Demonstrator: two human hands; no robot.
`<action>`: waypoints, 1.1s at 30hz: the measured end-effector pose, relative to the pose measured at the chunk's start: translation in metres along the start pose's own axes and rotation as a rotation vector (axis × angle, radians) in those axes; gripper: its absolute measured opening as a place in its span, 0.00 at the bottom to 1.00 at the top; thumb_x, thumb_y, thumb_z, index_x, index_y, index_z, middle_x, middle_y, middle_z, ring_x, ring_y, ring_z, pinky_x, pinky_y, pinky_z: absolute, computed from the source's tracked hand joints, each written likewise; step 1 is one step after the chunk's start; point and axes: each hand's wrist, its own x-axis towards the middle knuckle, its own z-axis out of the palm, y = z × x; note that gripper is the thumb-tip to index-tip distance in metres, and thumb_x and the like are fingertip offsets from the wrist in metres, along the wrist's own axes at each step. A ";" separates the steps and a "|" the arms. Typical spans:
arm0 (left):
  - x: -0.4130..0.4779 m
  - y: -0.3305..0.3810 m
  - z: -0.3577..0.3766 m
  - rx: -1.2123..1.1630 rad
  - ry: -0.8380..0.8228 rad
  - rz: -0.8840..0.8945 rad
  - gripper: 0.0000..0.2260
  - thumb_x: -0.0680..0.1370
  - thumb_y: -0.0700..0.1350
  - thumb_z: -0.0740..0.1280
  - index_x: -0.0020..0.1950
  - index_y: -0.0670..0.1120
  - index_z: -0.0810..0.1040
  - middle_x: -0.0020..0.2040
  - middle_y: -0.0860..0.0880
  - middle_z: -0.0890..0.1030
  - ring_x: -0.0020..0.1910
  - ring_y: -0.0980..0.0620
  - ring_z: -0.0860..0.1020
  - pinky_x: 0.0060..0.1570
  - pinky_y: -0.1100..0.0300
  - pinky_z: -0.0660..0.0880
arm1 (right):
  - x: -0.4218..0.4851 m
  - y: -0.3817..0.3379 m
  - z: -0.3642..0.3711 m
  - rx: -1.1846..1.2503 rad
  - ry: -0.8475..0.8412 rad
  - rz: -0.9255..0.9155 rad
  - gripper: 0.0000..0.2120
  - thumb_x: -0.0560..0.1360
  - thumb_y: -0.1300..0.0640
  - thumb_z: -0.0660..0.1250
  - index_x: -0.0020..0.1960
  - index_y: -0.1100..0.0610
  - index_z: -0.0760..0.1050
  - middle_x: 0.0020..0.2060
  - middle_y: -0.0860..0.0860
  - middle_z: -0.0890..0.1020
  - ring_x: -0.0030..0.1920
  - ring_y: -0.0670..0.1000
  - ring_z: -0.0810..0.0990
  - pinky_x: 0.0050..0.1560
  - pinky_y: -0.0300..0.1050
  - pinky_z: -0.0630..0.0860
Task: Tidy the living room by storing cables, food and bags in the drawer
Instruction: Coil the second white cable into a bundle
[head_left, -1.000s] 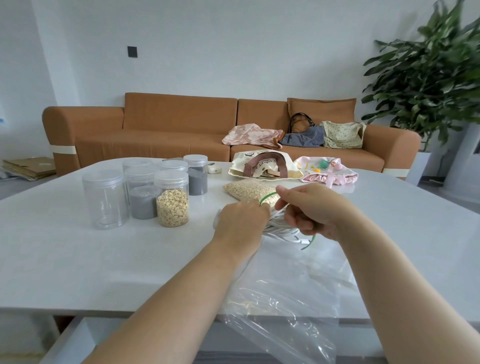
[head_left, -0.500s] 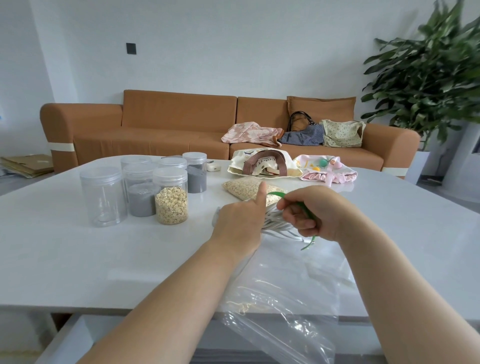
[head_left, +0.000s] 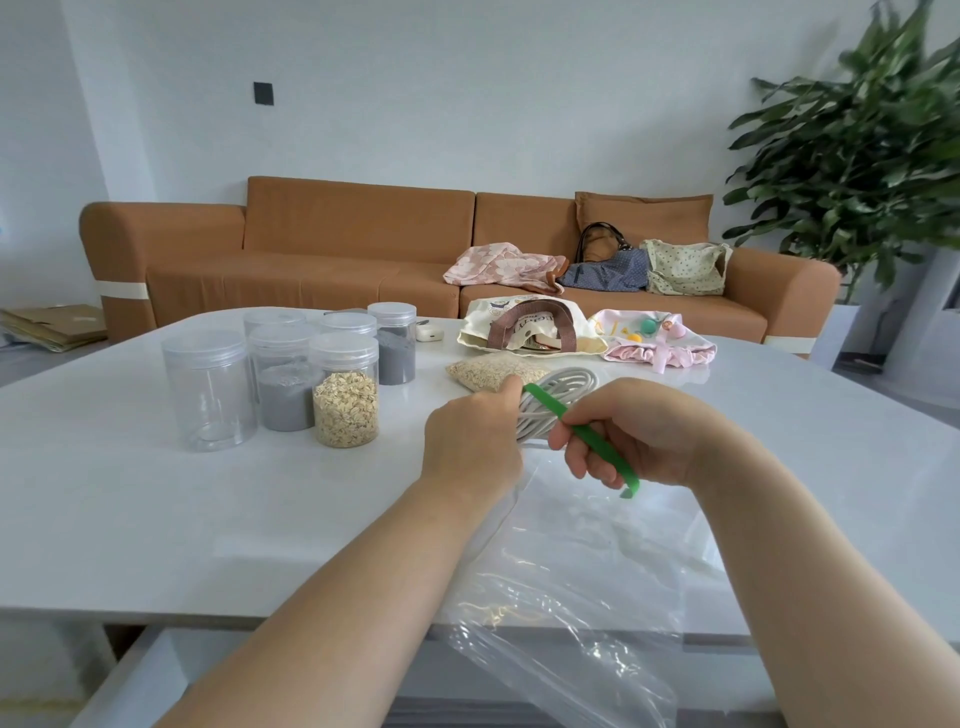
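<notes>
Right of the oat jar (head_left: 345, 395), left hand (head_left: 470, 441) fingers grasp the coiled white cable (head_left: 563, 385); right hand (head_left: 639, 431) fingers grasp the green strap (head_left: 548, 404)

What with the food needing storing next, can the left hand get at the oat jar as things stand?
Probably yes: the oat jar stands left of the left hand with only bare table between them. But that hand grips the coiled cable, so it would need to let go first.
</notes>
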 end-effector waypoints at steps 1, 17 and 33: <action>0.000 0.000 0.000 -0.008 0.005 -0.004 0.14 0.75 0.41 0.64 0.59 0.49 0.67 0.47 0.49 0.80 0.38 0.47 0.73 0.34 0.58 0.64 | -0.001 0.000 0.000 -0.003 -0.011 0.001 0.15 0.77 0.63 0.55 0.37 0.65 0.75 0.24 0.58 0.76 0.17 0.49 0.68 0.19 0.35 0.65; 0.006 -0.002 0.001 -0.299 -0.072 -0.206 0.07 0.72 0.44 0.67 0.48 0.49 0.70 0.40 0.51 0.77 0.42 0.46 0.77 0.37 0.59 0.70 | -0.005 0.001 0.002 -0.105 -0.046 -0.075 0.14 0.80 0.65 0.57 0.41 0.66 0.77 0.26 0.58 0.78 0.18 0.49 0.69 0.20 0.36 0.66; 0.010 0.000 -0.018 -1.322 -0.432 -0.738 0.05 0.71 0.34 0.70 0.41 0.42 0.76 0.34 0.44 0.76 0.32 0.50 0.75 0.34 0.57 0.78 | -0.008 0.001 -0.010 -0.197 0.163 -0.174 0.13 0.79 0.60 0.61 0.40 0.63 0.80 0.20 0.53 0.70 0.19 0.47 0.56 0.19 0.33 0.54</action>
